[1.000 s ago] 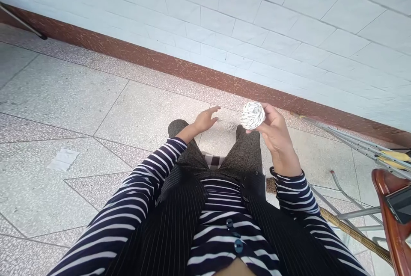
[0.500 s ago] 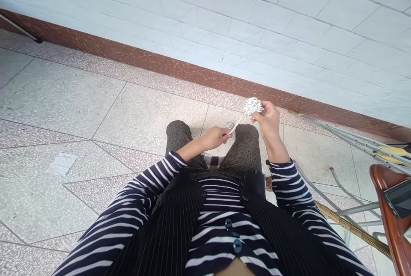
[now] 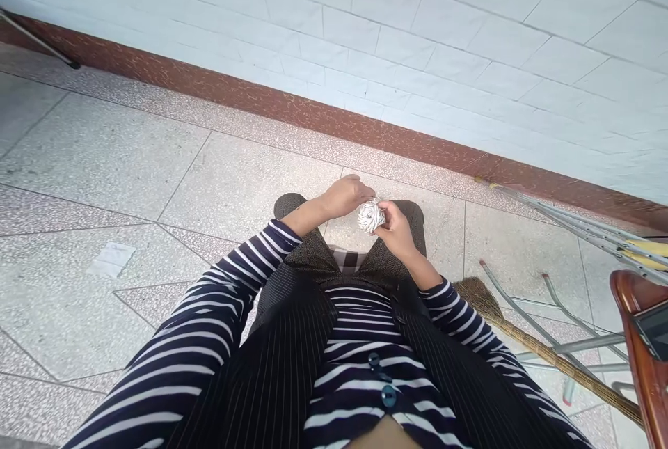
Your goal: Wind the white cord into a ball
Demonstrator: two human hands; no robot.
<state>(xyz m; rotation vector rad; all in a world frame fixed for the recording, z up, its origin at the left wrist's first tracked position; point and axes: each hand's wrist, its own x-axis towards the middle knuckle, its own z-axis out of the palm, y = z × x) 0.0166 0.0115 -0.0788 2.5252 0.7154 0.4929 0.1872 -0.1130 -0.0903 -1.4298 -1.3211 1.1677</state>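
Note:
A bundle of white cord (image 3: pixel 370 217), wound into a round ball, hangs just above the gap between the knees. My right hand (image 3: pixel 397 232) is closed round its right side, thumb and fingers gripping it. My left hand (image 3: pixel 346 197) is closed in a pinch at the ball's upper left edge, at the cord's strand. The strand itself is mostly hidden by the fingers and the ball. Below the hands are the knees in dark patterned trousers (image 3: pixel 373 254).
To the right lie a straw broom (image 3: pixel 553 362), metal tube legs (image 3: pixel 522 310) and metal poles with yellow parts (image 3: pixel 574 216). A dark phone-like device (image 3: pixel 655 331) rests on a brown wooden seat (image 3: pixel 623 292). White paper (image 3: pixel 112 259) lies on the floor at left; a tiled wall (image 3: pixel 334 31) stands ahead.
My right hand has brought the ball of cord down and left, close to my left hand. My left hand has risen slightly, and the stretched strand between the hands no longer shows.

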